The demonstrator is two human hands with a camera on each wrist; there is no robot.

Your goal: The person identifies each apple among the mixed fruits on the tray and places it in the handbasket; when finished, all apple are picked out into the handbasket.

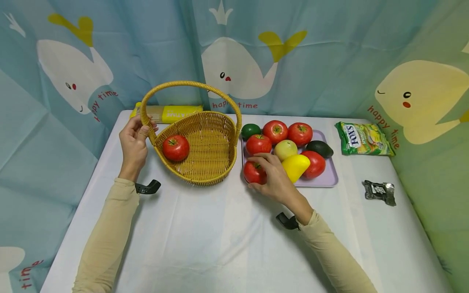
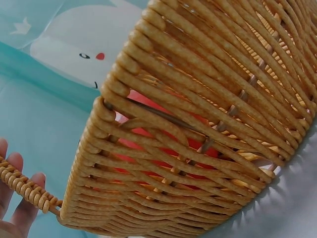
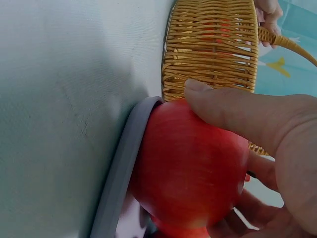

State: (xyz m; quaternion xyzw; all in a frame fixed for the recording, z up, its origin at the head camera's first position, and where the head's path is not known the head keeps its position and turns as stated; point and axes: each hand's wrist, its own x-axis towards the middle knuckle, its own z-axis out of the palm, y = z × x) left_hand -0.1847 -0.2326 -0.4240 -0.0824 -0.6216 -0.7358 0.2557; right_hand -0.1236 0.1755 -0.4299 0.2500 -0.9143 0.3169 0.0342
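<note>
My left hand (image 1: 134, 140) grips the wicker basket's handle (image 1: 190, 84) near its left foot, fingers wrapped round the woven cane. One red apple (image 1: 176, 147) lies at the left inside the basket (image 1: 199, 179); through the weave it shows as red in the left wrist view. My right hand (image 1: 272, 177) curls round another red apple (image 1: 254, 172) at the front left corner of the lilac tray (image 1: 326, 180). In the right wrist view the thumb lies across the top of this apple (image 3: 190, 163) and the fingers pass behind it, close beside the tray's rim (image 3: 124, 163).
Several more red apples (image 1: 275, 132), a yellow mango (image 1: 296, 167), a pale green round fruit (image 1: 286, 150) and dark avocados (image 1: 320, 149) crowd the tray. A green FOX'S bag (image 1: 364, 138) and a black wrapper (image 1: 379, 192) lie rightward. Behind the basket is a yellow packet (image 1: 179, 114).
</note>
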